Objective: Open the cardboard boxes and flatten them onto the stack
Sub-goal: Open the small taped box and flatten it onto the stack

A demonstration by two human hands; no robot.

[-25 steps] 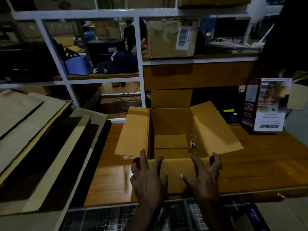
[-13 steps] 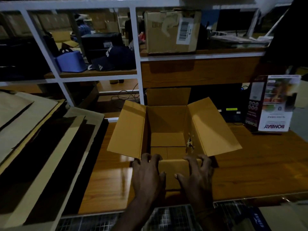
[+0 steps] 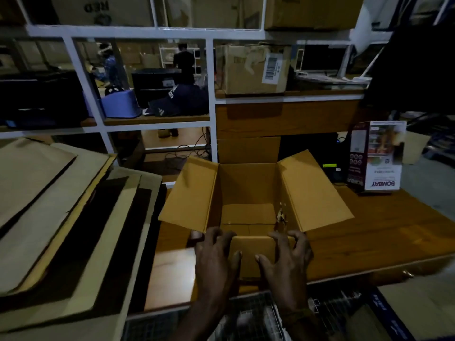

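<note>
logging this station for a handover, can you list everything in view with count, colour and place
open cardboard box: 1, brown, centre of table, flaps out
flattened cardboard stack: 1 pile, tan and dark, left of table
wooden table: 1, brown, under the box
printed carton: 1, white and maroon, table's far right
labelled cardboard box: 1, brown, shelf behind
white shelving: 1 frame, behind table
blue container: 1, shelf at left
dark cap: 1, navy, beside the container
left hand: on the box's near flap
right hand: fingers curled at the same flap
</note>
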